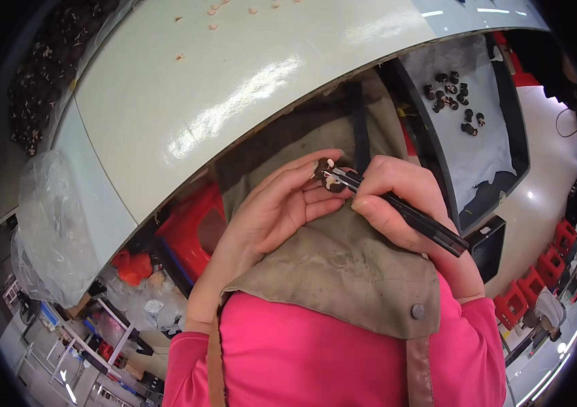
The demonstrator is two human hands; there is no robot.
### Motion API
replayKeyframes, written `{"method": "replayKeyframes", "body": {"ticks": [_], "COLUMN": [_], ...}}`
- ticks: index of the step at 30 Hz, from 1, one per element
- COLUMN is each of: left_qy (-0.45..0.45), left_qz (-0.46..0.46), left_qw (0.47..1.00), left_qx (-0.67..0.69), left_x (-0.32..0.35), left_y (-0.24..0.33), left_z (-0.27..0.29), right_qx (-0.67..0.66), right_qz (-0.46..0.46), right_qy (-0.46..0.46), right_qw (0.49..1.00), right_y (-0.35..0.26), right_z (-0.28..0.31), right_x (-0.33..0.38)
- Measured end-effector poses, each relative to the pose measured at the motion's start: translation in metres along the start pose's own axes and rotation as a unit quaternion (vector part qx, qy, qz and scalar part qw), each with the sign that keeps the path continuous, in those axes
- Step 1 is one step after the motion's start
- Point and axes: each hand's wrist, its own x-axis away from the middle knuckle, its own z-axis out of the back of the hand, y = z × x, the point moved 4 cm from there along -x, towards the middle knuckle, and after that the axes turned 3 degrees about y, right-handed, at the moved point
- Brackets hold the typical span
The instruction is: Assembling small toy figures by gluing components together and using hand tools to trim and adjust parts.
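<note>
In the right hand is a black tool, any lettering unreadable.

no readable text or labels

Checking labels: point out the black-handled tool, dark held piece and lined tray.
Black-handled tool (429, 227), head view: middle of its handle.
Dark held piece (336, 188), head view: its dark lower part.
Lined tray (429, 136), head view: its dark left wall.

Pink top, olive-brown apron with round button
</note>
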Motion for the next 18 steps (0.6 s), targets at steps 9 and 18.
{"method": "replayKeyframes", "body": {"ticks": [9, 18], "left_qy": [0.007, -0.016], "left_qz": [-0.007, -0.002], "left_qw": [1.0, 1.0], "left_qx": [-0.009, 0.0], "left_x": [-0.002, 0.01], "left_y": [0.0, -0.001], "left_z": [0.034, 0.046], "right_qx": [0.005, 0.017], "right_qz": [0.01, 0.016], "right_qy": [-0.003, -0.024], "right_qw": [1.0, 0.999], "right_y": [0.024, 0.013], "right_z": [-0.023, -0.035], "right_x": [-0.006, -0.009]}}
